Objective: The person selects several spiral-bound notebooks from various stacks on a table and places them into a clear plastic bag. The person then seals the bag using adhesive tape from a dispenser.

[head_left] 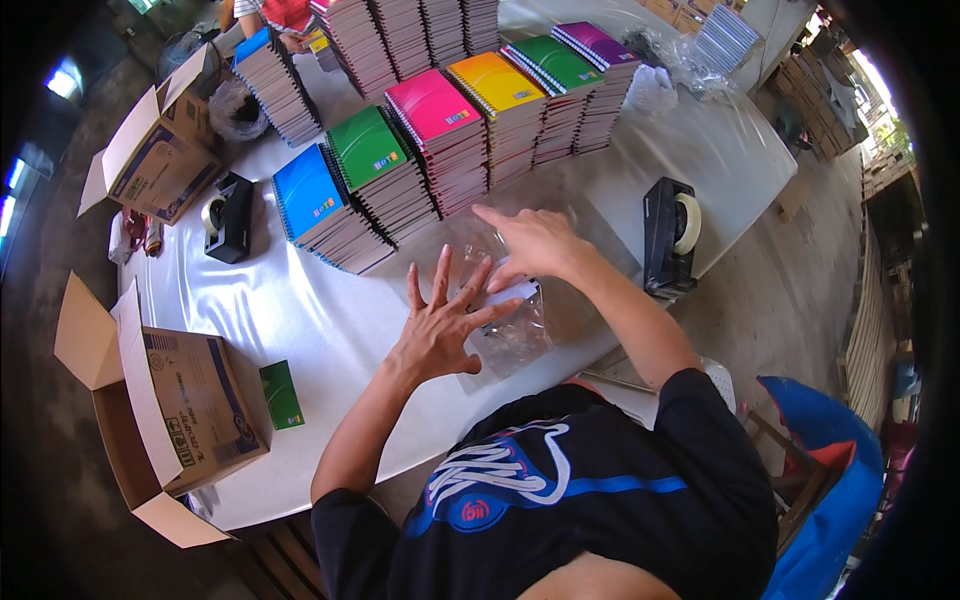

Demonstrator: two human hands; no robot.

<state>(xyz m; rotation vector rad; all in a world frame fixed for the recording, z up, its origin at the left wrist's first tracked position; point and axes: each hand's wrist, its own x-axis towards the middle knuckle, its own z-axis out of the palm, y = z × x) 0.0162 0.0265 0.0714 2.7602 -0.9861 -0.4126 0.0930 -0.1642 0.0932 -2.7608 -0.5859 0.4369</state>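
My left hand (442, 325) is spread wide, its fingers over clear plastic film or bags (515, 345) on the table. My right hand (535, 245) is just beyond it, index finger stretched toward the pink stack and the other fingers partly hidden. Beneath the hands lies a small white piece (518, 292), partly covered; its kind cannot be made out. Directly past my hands stand stacks of spiral notebooks: blue (318, 200), green (368, 150), pink (435, 105), yellow (497, 82), another green (555, 62) and purple (597, 45).
Black tape dispensers stand left (230, 218) and right (672, 235). Open cardboard boxes (200, 400) (165, 160) line the left edge. A green card or cover (282, 394) lies near the lower box. More notebook stacks (355, 45) stand behind, where another person's hand (293, 42) shows.
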